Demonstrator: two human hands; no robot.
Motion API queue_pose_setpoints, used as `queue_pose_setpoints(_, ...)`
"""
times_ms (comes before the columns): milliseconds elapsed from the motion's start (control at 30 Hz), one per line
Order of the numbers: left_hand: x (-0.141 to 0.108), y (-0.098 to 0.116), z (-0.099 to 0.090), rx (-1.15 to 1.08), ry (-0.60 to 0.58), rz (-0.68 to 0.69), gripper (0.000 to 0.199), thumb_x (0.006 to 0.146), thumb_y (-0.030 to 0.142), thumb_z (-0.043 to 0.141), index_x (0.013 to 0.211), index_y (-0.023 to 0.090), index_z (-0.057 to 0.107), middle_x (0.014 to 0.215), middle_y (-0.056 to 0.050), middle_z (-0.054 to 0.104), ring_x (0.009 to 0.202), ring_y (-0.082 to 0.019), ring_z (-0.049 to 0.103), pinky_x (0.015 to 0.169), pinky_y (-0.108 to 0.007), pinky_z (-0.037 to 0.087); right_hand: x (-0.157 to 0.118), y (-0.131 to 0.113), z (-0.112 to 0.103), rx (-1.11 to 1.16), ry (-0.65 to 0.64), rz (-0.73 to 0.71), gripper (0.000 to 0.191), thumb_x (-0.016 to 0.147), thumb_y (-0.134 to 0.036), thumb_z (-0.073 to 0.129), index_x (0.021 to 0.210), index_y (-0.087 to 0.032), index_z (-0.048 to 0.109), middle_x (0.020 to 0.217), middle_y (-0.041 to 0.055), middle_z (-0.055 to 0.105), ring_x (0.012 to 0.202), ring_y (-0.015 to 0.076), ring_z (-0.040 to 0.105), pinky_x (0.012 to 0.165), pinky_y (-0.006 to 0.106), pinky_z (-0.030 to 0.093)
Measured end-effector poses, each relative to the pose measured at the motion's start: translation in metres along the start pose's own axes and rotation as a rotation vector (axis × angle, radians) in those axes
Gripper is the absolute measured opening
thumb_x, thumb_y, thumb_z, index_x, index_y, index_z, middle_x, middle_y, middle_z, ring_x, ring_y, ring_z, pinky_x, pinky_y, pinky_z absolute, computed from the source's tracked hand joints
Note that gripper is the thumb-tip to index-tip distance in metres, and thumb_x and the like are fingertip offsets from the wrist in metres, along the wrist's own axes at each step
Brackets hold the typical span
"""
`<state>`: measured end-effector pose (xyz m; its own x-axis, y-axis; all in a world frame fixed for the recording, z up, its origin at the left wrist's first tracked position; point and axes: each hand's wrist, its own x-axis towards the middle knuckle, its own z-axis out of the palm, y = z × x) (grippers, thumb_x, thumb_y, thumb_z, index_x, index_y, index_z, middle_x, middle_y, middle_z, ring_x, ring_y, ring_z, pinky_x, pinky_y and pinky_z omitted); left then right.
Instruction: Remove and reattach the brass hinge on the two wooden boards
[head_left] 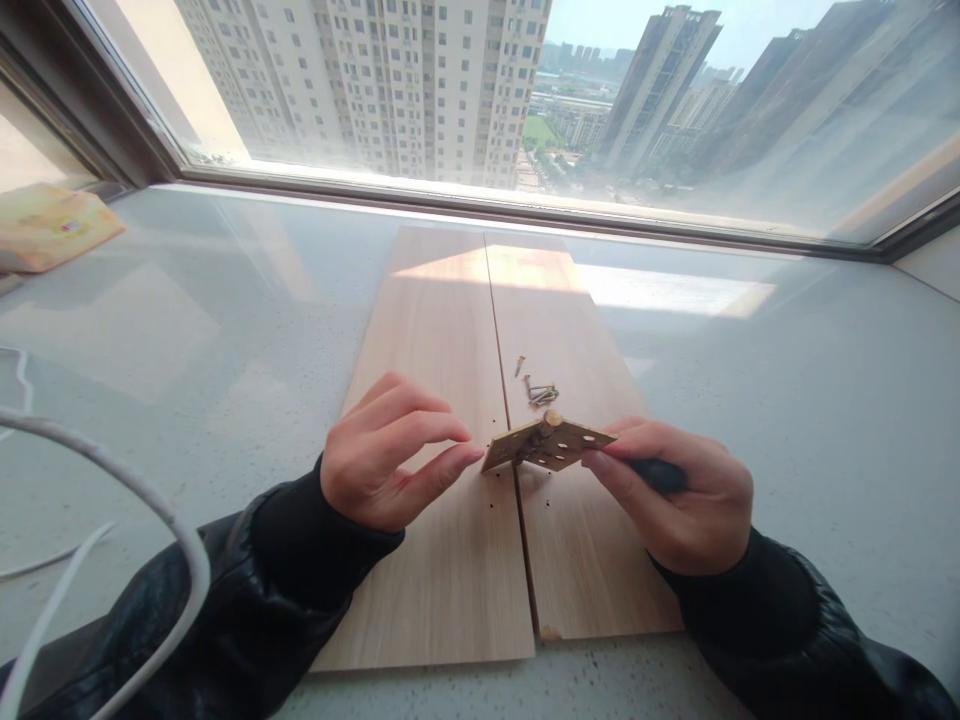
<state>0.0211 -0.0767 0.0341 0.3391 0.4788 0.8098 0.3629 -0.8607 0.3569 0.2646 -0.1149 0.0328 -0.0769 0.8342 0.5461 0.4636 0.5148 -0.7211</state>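
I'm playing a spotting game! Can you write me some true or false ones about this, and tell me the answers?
1. The left board and right board lie side by side. True.
2. The screws are on the left board. False: they lie on the right board.
3. The right hand holds the hinge. True.
4. The hinge is folded flat. False: its two leaves are spread apart.
5. Tall buildings show through the window. True.
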Motion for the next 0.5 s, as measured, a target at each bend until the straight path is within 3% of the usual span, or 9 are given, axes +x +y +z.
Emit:
queue_pose_setpoints(167,-0.0005,-0.0015,0.0024,-0.035,-0.009,0.014,0.009,0.076,0.01,0.072,0.078,0.011,0.064,0.07,-0.005,0.064,0.066,-0.013,0.055,0.059,-0.027,0.047,-0.0019,0.0045,-0.0025,-0.033,-0.03,-0.093,0.019,0.074,-0.005,0.07,0.08,-0.021,0.064,0.074,0.0004,0.07,0.064,0.0123,0.065,0.055,0.022,0.05)
queue_pose_setpoints(500,-0.002,-0.0034,0.0052,-0.088,-0.055,-0.014,0.008,0.077,0.015,0.072,0.076,0.011,0.065,0.069,-0.007,0.064,0.066,-0.014,0.056,0.06,-0.028,0.048,-0.0046,0.0046,-0.0015,-0.02,-0.027,-0.115,0.019,0.074,-0.004,0.068,0.081,-0.02,0.063,0.074,0.0003,0.069,0.066,0.0107,0.065,0.057,0.02,0.05)
